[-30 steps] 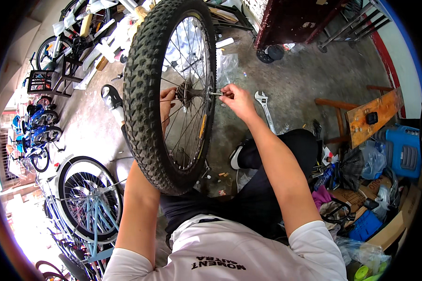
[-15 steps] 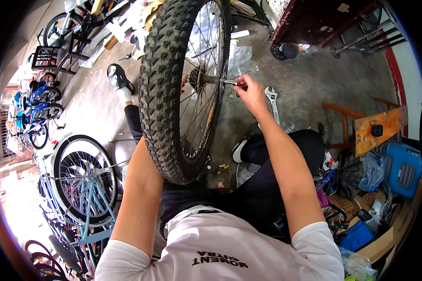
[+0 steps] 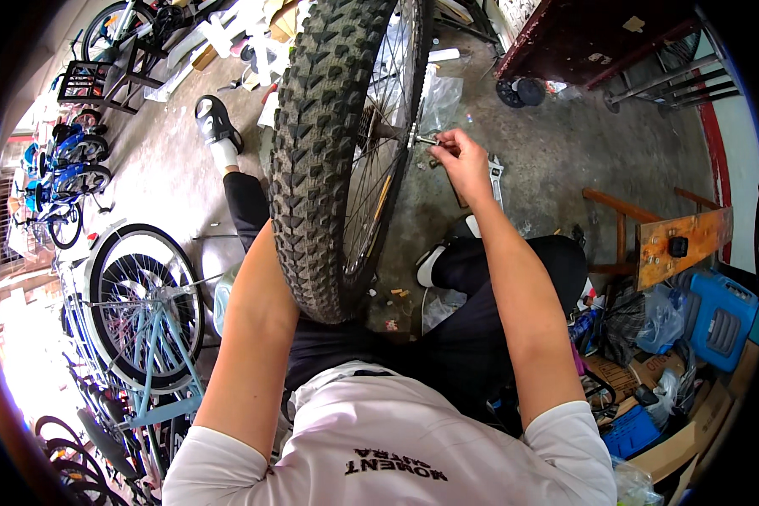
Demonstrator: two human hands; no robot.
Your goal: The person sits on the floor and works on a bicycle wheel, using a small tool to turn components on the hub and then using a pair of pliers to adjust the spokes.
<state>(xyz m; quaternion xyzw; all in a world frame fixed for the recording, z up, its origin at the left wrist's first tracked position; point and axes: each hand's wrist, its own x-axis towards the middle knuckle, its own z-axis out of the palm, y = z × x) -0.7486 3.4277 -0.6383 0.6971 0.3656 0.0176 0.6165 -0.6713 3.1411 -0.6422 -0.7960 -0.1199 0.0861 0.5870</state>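
Observation:
A bicycle wheel (image 3: 319, 160) with a thick, knobby black tyre stands upright between my legs, leaning a little. Its hub (image 3: 386, 132) and dark sprockets (image 3: 365, 128) show through the spokes. On the hub's right side, my right hand (image 3: 462, 160) pinches a small silver metal piece (image 3: 427, 140) in line with the axle; its exact kind is hard to make out. My left forearm (image 3: 257, 287) reaches up behind the tyre, which hides my left hand and its fingers.
An adjustable wrench (image 3: 496, 179) lies on the floor beyond my right wrist. A wooden stool (image 3: 683, 240) and a blue plastic case (image 3: 717, 316) stand at the right, near cardboard and bags. A light-blue bicycle (image 3: 148, 316) is at the left, and a dark red cabinet (image 3: 590, 42) at the far right.
The wheel has shifted to the right in view and turned, so its spokes look narrower. My right hand has moved slightly right with the silver piece. My left fingers have gone out of sight.

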